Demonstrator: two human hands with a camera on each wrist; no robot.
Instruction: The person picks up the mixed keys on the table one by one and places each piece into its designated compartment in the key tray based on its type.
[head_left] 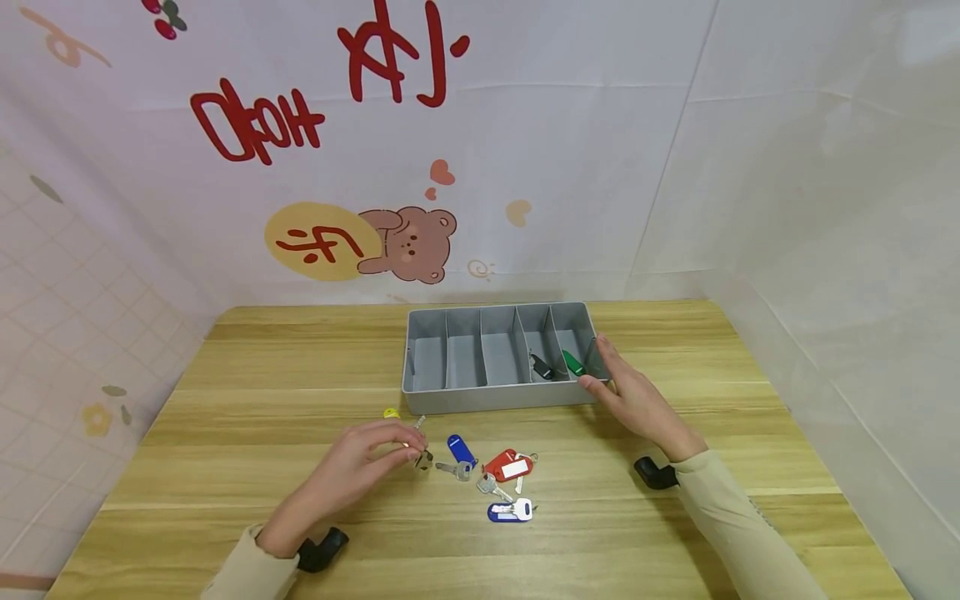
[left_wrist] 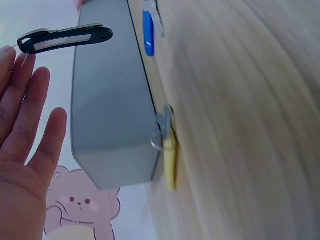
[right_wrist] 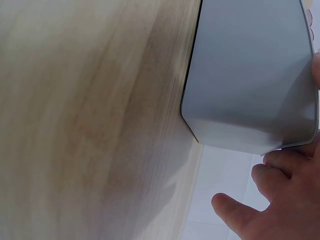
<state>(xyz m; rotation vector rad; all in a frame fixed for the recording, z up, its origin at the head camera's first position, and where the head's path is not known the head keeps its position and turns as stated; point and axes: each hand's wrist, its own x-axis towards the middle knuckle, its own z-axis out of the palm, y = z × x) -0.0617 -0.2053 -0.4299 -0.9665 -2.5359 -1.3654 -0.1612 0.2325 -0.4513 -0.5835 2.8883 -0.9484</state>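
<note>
My left hand (head_left: 363,467) pinches the ring of a black key tag (left_wrist: 70,39) between thumb and fingertips. In the left wrist view a key lies along the tag, and the other fingers are extended. The tag hangs in front of the long wall of a grey divided box (head_left: 480,400). My right hand (head_left: 637,400) holds the right end of the box, thumb at the near rim and fingers along the end wall. Inside the box, a black key tag (head_left: 542,367) lies in the compartment second from right. A green key tag (head_left: 573,363) occupies the rightmost one.
Between the hands, in front of the box, lie a blue key tag (head_left: 461,450), red key tags (head_left: 514,469), another blue tag (head_left: 504,515) and loose-looking keys. A yellow key tag (left_wrist: 170,160) lies beside the box's left corner. A printed cloth (head_left: 570,167) hangs behind the table.
</note>
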